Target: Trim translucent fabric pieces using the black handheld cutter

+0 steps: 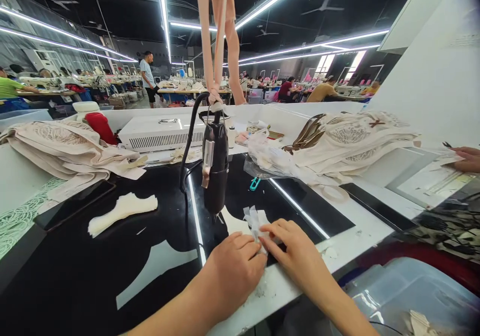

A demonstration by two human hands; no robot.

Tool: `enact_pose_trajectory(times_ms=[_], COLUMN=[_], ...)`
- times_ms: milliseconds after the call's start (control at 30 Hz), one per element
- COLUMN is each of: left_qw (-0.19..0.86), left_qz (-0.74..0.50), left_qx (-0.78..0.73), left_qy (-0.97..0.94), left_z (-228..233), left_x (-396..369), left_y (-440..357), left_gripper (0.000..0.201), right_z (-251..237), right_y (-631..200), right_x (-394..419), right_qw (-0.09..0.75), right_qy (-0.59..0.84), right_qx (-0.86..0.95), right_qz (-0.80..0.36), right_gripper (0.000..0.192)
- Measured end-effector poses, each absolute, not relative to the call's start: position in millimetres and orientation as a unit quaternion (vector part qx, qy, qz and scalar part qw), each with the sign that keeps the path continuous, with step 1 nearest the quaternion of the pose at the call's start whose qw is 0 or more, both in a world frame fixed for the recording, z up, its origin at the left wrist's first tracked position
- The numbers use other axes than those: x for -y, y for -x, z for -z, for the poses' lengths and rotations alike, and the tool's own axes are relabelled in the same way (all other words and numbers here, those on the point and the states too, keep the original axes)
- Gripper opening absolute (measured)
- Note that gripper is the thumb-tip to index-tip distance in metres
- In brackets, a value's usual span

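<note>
Both hands meet near the front edge of the black tabletop [157, 276]. My right hand [296, 248] is closed, thumb and forefinger on a crumpled, translucent whitish strip [253, 217]. Fingers curled, my left hand [236, 266] presses against the same strip and on a cream fabric piece [233, 222] that partly shows beyond it. Just past the hands a black, cylindrical hand-held electric tool [217, 176] hangs upright from peach fabric bands. To the left lie a stack of cream cut pieces [122, 212] and a flat, pale grey-green shaped piece [155, 268].
A small teal cutter [255, 183] lies behind the hands, near a clear plastic bag [270, 153]. Cream fabric piles stand at left [67, 146] and right [348, 143]. A white vented box [157, 133] stands behind. At far right shows another person's hand [467, 158].
</note>
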State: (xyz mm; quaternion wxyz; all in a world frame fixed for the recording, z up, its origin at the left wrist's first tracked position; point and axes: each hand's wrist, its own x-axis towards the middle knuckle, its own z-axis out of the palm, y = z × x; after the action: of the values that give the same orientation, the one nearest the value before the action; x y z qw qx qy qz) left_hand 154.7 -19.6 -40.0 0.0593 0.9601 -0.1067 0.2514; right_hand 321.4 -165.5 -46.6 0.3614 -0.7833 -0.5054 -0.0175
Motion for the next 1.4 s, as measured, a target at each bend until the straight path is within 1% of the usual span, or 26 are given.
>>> enact_pose_trajectory(times_ms=[133,300,467,633,767,900,1000,1067,1200,1400], left_qw=[0.044,0.043,0.024,0.025,0.024,0.022,0.027,0.029,0.026,0.022], left_qz=[-0.271,-0.293,-0.296,-0.310,-0.322,-0.320,-0.308,-0.296,-0.281,-0.318], left_qx=[0.102,0.097,0.106,0.107,0.106,0.104,0.104,0.105,0.103,0.108], left_qy=[-0.956,-0.950,-0.949,-0.944,-0.941,-0.942,-0.945,-0.949,-0.954,-0.942], left_z=[47,46,49,52,53,56,58,59,61,63], left_x=[23,24,25,27,29,29,29,29,28,28], left_y=[-153,-153,-155,-158,-161,-163,-163,-162,-161,-162], left_gripper=[0.010,0.016,0.013,0.010,0.011,0.013,0.014,0.014,0.017,0.015], right_z=[46,40,41,47,47,46,44,41,33,20], right_y=[-324,-334,-328,-323,-325,-327,-330,-332,-341,-357], right_x=[162,166,158,142,130,120,117,119,127,135], right_qw=[0.352,0.352,0.322,0.285,0.273,0.284,0.317,0.354,0.448,0.598], right_qy=[0.778,0.781,0.773,0.774,0.777,0.779,0.779,0.777,0.772,0.734], right_qx=[0.519,0.511,0.535,0.550,0.549,0.541,0.528,0.510,0.448,0.321], right_qz=[0.040,0.077,0.109,0.134,0.146,0.141,0.121,0.100,0.046,-0.025], right_gripper=[0.029,0.029,0.017,0.012,0.015,0.021,0.037,0.043,0.048,0.059])
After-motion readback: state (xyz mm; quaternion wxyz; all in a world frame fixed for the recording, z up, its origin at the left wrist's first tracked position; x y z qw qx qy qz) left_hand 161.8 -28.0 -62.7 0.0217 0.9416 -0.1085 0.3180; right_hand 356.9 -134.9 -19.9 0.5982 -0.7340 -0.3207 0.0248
